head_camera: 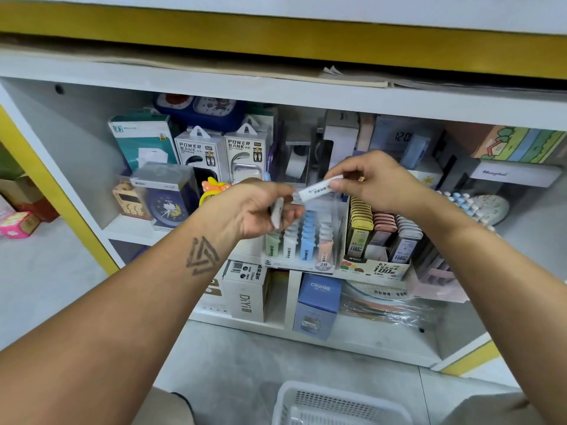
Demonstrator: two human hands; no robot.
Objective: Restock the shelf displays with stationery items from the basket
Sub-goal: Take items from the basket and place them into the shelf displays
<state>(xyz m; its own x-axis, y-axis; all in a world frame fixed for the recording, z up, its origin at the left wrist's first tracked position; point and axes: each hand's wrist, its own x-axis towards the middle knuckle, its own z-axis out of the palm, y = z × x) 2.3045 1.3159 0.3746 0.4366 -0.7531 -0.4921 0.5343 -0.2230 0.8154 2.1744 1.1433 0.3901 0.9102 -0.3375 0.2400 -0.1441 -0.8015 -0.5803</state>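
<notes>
Hands meet just above the lead display (302,240). The right hand (377,182) pinches one end of a white tube (317,188) between thumb and fingertips; the left hand (254,210) curls round a second tube (277,213) and touches the first tube's lower end. The white tube's long axis slants, upper end towards the right hand, lower end towards the left. It looks light, rigid and smooth, likely slippery, so a pinch near mid-body should steady it. The second tube hangs nearly upright. Below the display, the basket (337,406) sits on the floor.
</notes>
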